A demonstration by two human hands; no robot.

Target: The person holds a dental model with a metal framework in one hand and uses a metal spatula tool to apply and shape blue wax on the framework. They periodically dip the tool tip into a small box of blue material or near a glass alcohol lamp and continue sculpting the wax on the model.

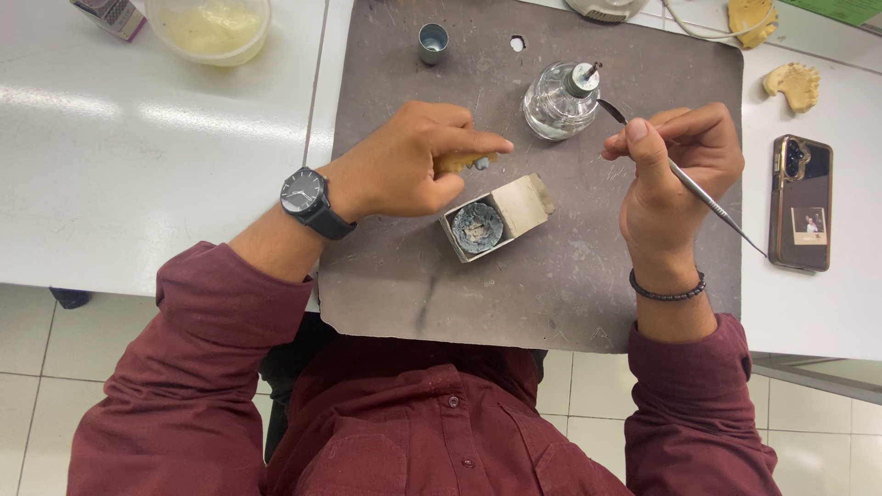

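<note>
Wax piece (464,163), small and yellowish with a bluish end, sits pinched in the left hand (404,165), whose grip is clenched around it between thumb and forefinger, just above an open cardboard box (525,204). Inside the box lies a round grey-blue wax cake (478,227). The right hand (675,161) has its grip closed on a thin metal tool (707,197), held like a pen; the tool's spoon-shaped tip reaches the wick neck of a glass lamp (559,103), touching or almost touching it, I cannot tell which. Hands, box and lamp are all over a scuffed grey mat (551,294) on the white tabletop (138,156). A small metal cap (433,42) stands near the mat's far edge. Off the mat to the right lies a phone (801,202), and beyond it two yellowish dental casts (796,84). At far left stands a plastic tub (209,28) with pale contents. A watch (306,197) is on the left wrist, a bead bracelet (668,290) on the right.
</note>
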